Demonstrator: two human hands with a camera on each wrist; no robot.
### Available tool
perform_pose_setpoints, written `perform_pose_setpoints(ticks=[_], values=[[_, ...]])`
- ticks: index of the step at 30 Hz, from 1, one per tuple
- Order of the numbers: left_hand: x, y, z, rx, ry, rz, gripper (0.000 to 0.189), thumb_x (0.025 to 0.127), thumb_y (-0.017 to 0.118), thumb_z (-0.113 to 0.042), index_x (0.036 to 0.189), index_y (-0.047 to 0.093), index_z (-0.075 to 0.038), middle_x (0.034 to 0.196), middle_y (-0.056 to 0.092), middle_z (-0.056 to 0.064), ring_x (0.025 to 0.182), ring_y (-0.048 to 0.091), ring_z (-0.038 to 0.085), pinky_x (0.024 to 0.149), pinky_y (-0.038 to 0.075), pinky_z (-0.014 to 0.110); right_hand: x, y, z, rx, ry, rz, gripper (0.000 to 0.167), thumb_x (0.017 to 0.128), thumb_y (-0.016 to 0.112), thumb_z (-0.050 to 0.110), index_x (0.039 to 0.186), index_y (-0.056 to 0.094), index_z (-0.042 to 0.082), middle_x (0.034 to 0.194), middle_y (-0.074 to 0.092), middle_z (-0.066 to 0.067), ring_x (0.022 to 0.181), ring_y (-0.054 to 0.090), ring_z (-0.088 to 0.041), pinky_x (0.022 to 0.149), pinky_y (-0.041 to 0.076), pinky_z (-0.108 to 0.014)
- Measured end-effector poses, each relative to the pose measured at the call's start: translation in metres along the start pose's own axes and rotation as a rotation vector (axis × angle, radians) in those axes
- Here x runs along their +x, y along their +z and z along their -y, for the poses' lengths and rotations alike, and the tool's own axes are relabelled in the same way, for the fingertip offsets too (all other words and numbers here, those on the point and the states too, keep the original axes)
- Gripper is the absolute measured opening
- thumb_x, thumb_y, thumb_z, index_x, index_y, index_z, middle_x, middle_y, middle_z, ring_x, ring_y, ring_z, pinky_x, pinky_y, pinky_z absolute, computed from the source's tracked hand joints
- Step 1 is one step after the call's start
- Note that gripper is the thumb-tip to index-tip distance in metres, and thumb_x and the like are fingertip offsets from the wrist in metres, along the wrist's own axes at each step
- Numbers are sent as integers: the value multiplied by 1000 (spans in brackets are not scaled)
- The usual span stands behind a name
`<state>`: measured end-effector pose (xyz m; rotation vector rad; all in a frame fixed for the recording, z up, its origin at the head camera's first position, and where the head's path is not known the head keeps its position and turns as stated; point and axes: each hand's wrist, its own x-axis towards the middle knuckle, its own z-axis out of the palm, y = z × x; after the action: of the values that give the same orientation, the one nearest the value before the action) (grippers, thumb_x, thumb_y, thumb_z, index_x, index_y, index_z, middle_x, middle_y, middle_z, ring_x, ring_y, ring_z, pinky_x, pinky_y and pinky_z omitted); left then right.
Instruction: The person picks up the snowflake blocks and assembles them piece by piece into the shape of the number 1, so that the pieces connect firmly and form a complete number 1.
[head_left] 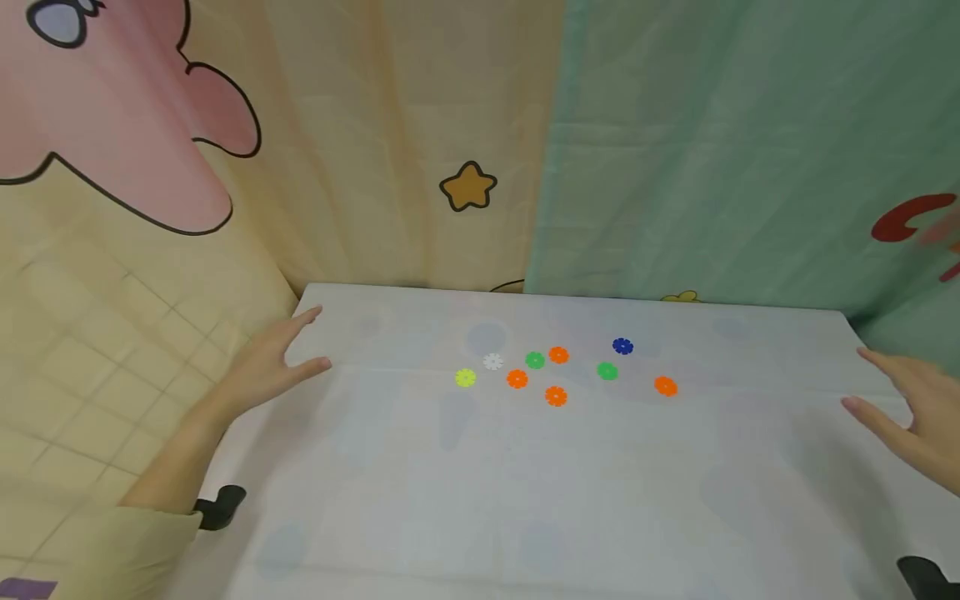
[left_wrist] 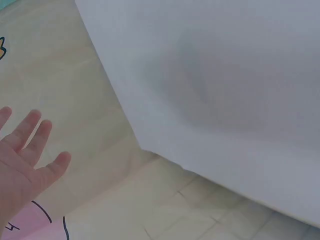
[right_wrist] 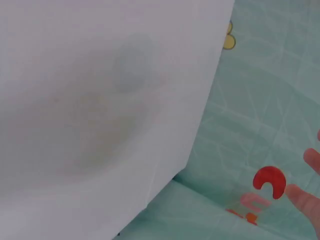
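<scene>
Several small notched plastic discs lie scattered on the white table, toward its far side in the head view. They include a yellow disc, a white disc, a green disc, another green disc, a dark blue disc and several orange discs, one orange disc lying farthest right. My left hand hovers by the table's left edge, fingers extended, holding nothing. Over at the right edge, my right hand is likewise raised with straight fingers and holds nothing. Both hands are well apart from the discs.
The white tabletop spreads between the hands. Behind it hangs a curtain, yellowish on the left and green on the right, with cartoon prints. Black straps show near the wrists.
</scene>
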<state>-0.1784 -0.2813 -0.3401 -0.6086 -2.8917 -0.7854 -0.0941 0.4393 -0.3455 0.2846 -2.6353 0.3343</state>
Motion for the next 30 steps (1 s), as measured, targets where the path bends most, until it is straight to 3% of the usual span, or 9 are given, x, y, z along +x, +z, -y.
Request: perform_pose_setpoints(ticks=[1, 2, 5, 7, 11, 15, 19, 25, 30], values=[[1, 1, -3, -67, -42, 31, 75, 87, 66, -33, 146, 27, -8, 140, 39, 22, 125, 36, 43, 93, 32, 61, 3, 1, 4, 43, 19, 28, 67, 88, 65, 24, 139, 34, -6, 123, 41, -38, 108, 38, -52, 100, 30, -55], [3, 2, -6, -132, -78, 58, 73, 88, 64, -34, 146, 27, -10, 140, 39, 21, 125, 36, 41, 93, 32, 61, 5, 3, 8, 75, 41, 59, 65, 88, 66, 21, 138, 34, -8, 121, 42, -38, 104, 38, -51, 95, 33, -56], [9, 9, -15, -279, -139, 113, 67, 91, 61, -33, 146, 29, -13, 139, 40, 18, 126, 38, 38, 94, 33, 59, 10, 9, 19, 169, 110, 147, 61, 87, 66, 16, 136, 37, -6, 118, 43, -33, 96, 41, -32, 87, 39, -37], [13, 17, -18, -351, -145, 131, 63, 91, 61, -32, 145, 32, -14, 139, 41, 16, 125, 39, 37, 96, 34, 57, 14, 15, 24, 224, 145, 198, 59, 88, 66, 18, 136, 39, -3, 119, 44, -30, 95, 43, -11, 77, 37, -15], [25, 35, -23, -465, -131, 152, 58, 89, 64, -27, 140, 39, -13, 138, 42, 12, 122, 43, 37, 93, 40, 50, 23, 29, 31, 360, 168, 277, 54, 89, 65, 18, 134, 42, -2, 120, 49, -14, 88, 36, 19, 71, 39, -7], [39, 55, -28, -533, -138, 170, 55, 87, 67, -22, 135, 45, -9, 137, 44, 15, 117, 48, 37, 92, 42, 49, 34, 45, 40, 440, 199, 350, 52, 90, 64, 20, 132, 44, -1, 117, 50, -5, 87, 42, 19, 65, 42, -10], [52, 75, -35, -578, -151, 184, 54, 86, 67, -17, 133, 46, -2, 131, 47, 24, 112, 52, 37, 90, 45, 46, 44, 64, 48, 491, 251, 421, 54, 91, 62, 25, 133, 43, -3, 118, 51, -21, 85, 44, 17, 68, 44, -16], [63, 96, -42, -633, -176, 218, 54, 86, 68, -15, 132, 46, 1, 124, 50, 26, 108, 54, 39, 86, 49, 41, 53, 87, 53, 585, 303, 486, 55, 92, 60, 25, 134, 41, -6, 120, 50, -27, 84, 50, 12, 71, 46, -17], [69, 111, -46, -610, -213, 268, 51, 86, 68, -15, 131, 48, 1, 124, 50, 25, 106, 55, 37, 81, 50, 36, 57, 100, 59, 601, 343, 494, 54, 91, 62, 23, 130, 43, -9, 116, 50, -28, 92, 56, -10, 70, 48, -19]])
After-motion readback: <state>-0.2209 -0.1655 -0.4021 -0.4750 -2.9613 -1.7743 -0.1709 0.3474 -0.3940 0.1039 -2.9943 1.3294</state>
